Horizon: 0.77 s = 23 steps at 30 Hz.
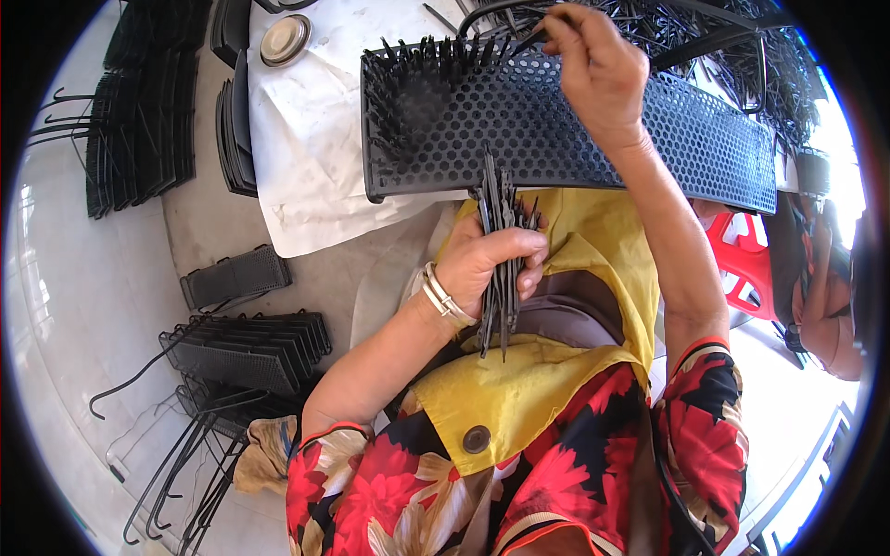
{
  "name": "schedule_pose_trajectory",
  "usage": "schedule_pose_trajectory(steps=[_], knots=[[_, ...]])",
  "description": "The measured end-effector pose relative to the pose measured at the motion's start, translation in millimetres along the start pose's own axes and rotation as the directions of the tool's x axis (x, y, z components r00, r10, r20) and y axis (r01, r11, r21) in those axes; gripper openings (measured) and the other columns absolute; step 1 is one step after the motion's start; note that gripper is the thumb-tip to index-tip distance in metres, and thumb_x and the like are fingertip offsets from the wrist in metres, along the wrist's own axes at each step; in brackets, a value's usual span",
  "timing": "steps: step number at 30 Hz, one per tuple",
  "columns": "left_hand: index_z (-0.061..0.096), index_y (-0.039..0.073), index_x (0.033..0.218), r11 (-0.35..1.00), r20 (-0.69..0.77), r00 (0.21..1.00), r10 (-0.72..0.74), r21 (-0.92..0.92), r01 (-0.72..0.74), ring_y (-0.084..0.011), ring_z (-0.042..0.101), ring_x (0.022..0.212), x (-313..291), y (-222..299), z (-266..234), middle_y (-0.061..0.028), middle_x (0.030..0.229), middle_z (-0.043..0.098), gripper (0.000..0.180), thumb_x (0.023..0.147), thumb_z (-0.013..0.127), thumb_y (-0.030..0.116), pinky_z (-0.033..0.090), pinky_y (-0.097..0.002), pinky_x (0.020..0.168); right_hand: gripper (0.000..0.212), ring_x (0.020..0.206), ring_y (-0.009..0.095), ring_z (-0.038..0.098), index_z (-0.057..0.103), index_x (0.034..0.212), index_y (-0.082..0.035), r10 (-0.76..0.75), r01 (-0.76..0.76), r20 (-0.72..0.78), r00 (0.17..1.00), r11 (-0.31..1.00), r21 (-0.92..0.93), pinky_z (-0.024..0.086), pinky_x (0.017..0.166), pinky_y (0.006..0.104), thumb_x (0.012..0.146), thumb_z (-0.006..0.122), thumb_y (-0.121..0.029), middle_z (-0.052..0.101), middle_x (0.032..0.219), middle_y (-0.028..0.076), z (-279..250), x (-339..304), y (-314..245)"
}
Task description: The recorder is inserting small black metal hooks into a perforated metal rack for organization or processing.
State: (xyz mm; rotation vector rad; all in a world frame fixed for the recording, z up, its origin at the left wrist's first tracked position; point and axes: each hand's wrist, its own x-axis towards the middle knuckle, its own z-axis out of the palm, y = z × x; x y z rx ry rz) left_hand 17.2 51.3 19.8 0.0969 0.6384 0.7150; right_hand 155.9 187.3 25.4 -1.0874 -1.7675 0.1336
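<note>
A long black perforated metal panel lies across the table in front of me. Many thin black strips stand up out of its holes at the left end and along the far edge. My left hand is closed around an upright bundle of black strips, just below the panel's near edge. Over the panel's far edge, my right hand is closed in a pinch on a dark strip at the end of the far row. Its lower end is too small to make out.
Loose black strips are heaped behind the panel. White sheeting covers the table, with a round metal lid on it. Stacked black panels with hooked rods stand on the floor at left. A red stool and another person are at right.
</note>
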Motion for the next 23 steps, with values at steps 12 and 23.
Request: schedule_pose_trajectory(steps=[12,23], knots=[[0.048,0.001,0.085,1.000,-0.021,1.000,-0.010,0.007,0.010,-0.0143,0.047,0.045,-2,0,0,-0.0069,0.060,0.050,0.018,0.071,0.059,0.007,0.037,-0.0256,0.039,0.008,0.051,0.025,0.057,0.053,0.076,0.001,0.054,-0.064,0.134,0.989,0.995,0.072,0.042,0.045,0.0288,0.073,0.059,-0.003,0.053,0.059,0.017,-3,11,0],[0.048,0.002,0.093,0.999,-0.009,0.999,-0.032,0.030,0.032,-0.0159,0.046,0.046,-2,0,-2,-0.0080,0.063,0.047,0.021,0.073,0.055,0.005,0.037,-0.0285,0.042,0.008,0.063,0.016,0.062,0.057,0.086,-0.002,-0.109,0.145,0.375,0.921,0.987,-0.069,0.047,0.057,0.0237,0.079,0.053,-0.005,0.062,0.073,0.010,4,3,14]])
